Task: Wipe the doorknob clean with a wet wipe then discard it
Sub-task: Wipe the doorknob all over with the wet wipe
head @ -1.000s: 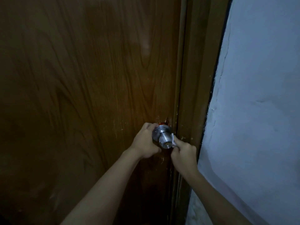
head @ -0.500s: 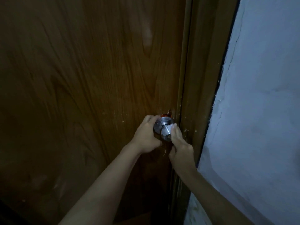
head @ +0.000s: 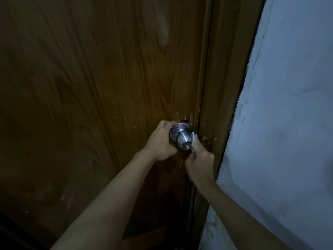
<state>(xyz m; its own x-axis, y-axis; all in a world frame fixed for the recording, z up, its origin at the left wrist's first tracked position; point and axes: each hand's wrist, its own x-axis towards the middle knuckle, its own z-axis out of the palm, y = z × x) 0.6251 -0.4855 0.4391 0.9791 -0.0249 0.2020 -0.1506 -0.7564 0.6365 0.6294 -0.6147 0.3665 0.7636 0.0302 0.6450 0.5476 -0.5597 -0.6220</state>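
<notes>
Gleaming dully in the dim light, the doorknob (head: 182, 138) juts from the right edge of the wooden door (head: 100, 98), close to the door frame (head: 219, 105), with its round face turned toward the person. A small white wet wipe (head: 193, 141) lies against the knob's right side, only a thin strip of it showing between metal and skin.

The right hand (head: 199, 159) comes up from below and to the right of the knob; its fingers (head: 197, 141) are curled and pinch the wipe against the knob's rim, with the thumb tucked under near the lower edge. How much of the wipe is bunched inside the palm cannot be told.

The left hand (head: 161, 143) wraps the base of the knob from the left, its fingers curled over the top of the metal collar where it meets the wood, knuckles raised. Both bare forearms reach up from the lower part of the view and converge at the knob.

Around the knob the wood shows pale scratches and chipped flecks, with a reddish patch just above the collar. Beyond the frame, to the right, stands a pale bluish wall (head: 288, 123) with a cracked, uneven edge where it meets the frame.
</notes>
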